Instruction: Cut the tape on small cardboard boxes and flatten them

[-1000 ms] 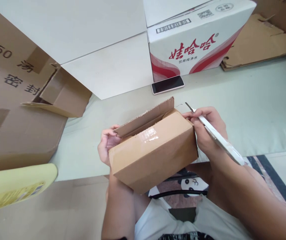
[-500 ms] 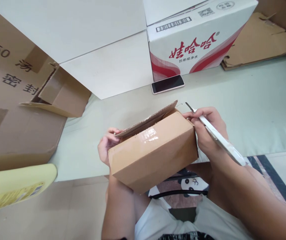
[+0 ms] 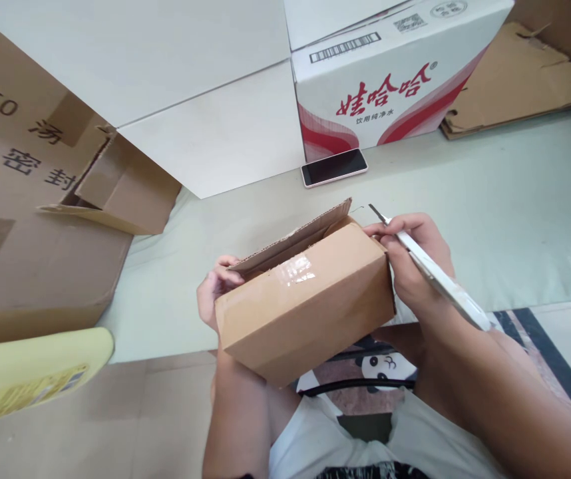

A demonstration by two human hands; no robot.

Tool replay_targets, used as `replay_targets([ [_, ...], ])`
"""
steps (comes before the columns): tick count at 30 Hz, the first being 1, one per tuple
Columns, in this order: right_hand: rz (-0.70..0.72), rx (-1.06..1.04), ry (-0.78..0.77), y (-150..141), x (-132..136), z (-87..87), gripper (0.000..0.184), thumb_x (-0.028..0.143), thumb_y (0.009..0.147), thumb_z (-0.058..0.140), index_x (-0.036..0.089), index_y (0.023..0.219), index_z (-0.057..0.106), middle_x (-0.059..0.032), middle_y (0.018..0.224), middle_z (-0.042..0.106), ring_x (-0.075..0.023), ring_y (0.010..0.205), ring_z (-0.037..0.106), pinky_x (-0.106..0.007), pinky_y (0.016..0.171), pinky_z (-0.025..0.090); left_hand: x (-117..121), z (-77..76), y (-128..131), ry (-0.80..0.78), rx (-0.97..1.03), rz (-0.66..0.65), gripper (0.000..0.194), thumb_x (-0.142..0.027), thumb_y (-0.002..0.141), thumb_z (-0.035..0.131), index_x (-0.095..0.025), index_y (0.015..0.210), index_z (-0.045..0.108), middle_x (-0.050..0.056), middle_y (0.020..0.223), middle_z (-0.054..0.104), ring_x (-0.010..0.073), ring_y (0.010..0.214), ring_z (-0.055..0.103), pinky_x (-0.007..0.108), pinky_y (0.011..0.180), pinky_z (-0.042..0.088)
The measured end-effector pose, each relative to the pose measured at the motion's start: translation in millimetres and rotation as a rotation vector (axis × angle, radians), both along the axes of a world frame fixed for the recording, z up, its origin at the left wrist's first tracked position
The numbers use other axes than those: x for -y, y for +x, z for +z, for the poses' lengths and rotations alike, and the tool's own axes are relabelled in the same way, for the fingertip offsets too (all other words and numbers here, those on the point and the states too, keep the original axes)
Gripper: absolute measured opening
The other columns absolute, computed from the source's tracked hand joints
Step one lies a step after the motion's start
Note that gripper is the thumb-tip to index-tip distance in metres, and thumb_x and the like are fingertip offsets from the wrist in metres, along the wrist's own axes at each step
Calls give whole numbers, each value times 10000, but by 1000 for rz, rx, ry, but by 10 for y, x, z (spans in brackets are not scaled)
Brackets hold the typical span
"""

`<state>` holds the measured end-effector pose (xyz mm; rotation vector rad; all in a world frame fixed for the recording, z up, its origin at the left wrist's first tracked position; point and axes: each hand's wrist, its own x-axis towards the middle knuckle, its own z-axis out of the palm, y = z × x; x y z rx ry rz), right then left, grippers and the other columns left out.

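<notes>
Tilted above my lap is a small brown cardboard box (image 3: pixel 310 299), a strip of clear tape across its upper face. One flap (image 3: pixel 295 236) along its far edge stands raised; what lies inside is hidden. At the box's left end my left hand (image 3: pixel 215 289) grips the corner, fingers curled at the flap's edge. My right hand (image 3: pixel 415 256) is closed around a white utility knife (image 3: pixel 438 279) with its blade out, pointing up and left. Fingertips of that same hand touch the box's right end.
A black-screened phone (image 3: pixel 335 167) lies on the pale green cover (image 3: pixel 515 219) against a white and red carton (image 3: pixel 380 100). Large brown cartons (image 3: pixel 40 266) stand at left, above a yellow container (image 3: pixel 36 369). Flattened cardboard (image 3: pixel 520 86) leans at back right.
Little differs. My left fingers have shifted slightly right, reaching further over the box's edge by the flap. The knife and right hand stay almost in place.
</notes>
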<state>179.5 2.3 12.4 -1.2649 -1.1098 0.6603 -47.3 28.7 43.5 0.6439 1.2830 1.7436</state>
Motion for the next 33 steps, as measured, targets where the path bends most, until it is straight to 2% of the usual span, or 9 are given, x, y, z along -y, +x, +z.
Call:
replay_targets([
  [13, 5, -6, -11, -2, 0, -7, 105, 403, 1010, 606, 300, 1002, 585, -26, 1040, 787, -225, 1028, 760, -428, 886, 570, 15, 40, -10, -72, -52, -41, 329, -395, 810, 617, -194, 611, 448, 30, 873, 482, 190, 834, 490, 348, 788, 374],
  [21, 3, -7, 6, -4, -1, -2, 112, 414, 1004, 611, 304, 994, 590, -26, 1033, 787, -232, 1016, 761, -445, 888, 575, 18, 59, 18, -78, -8, -37, 331, -366, 810, 619, -186, 600, 435, 29, 884, 531, 155, 754, 481, 306, 703, 381],
  [25, 3, -11, -1, -4, 3, -3, 121, 420, 1002, 617, 303, 989, 590, -30, 1047, 786, -240, 1033, 757, -452, 905, 573, 18, 96, 50, -74, -10, -72, 357, -369, 801, 635, -188, 604, 399, 14, 845, 501, 140, 701, 443, 299, 680, 366],
  [33, 16, -20, 16, -10, 0, -18, 116, 414, 1007, 612, 301, 995, 587, -29, 1052, 775, -235, 1035, 757, -441, 913, 574, 7, 58, 25, -88, 11, -61, 337, -376, 800, 629, -188, 605, 428, 31, 885, 534, 157, 762, 479, 293, 701, 404],
])
